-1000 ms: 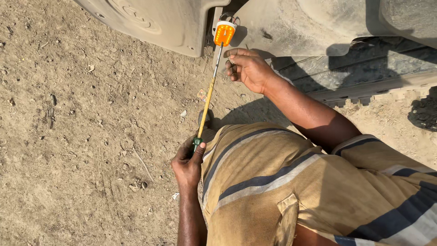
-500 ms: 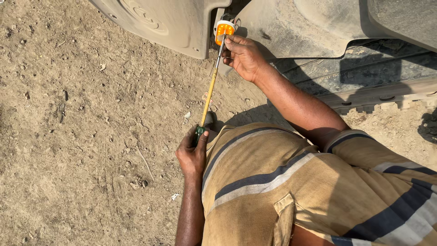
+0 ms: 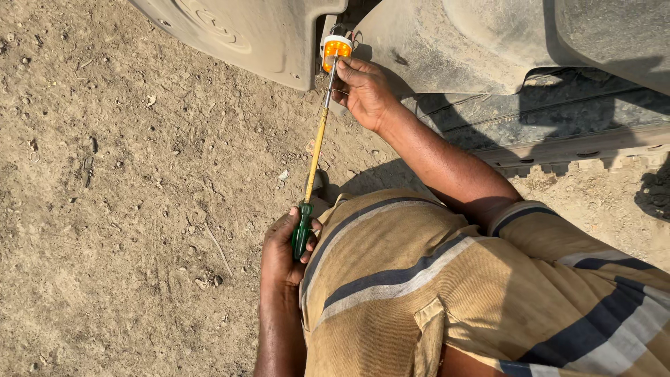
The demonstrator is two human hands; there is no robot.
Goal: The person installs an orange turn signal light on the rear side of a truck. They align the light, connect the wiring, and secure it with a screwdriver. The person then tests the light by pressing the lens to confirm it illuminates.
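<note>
Dry, tan, hard-packed dirt ground [image 3: 125, 209] is filling the left and centre of the frame, carrying scattered small pebbles [image 3: 209, 281], a thin pale twig [image 3: 220, 249] at lower centre-left and a whitish scrap [image 3: 283, 175] near the middle. A dark shadow [image 3: 377, 178] is lying across it at centre.

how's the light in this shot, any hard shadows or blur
Head view: harsh sunlight on the dusty ground; a hard dark shadow under the grey vehicle body; the orange marker lamp glows bright; the long green-handled screwdriver and both hands stay sharp, no blur.
</note>
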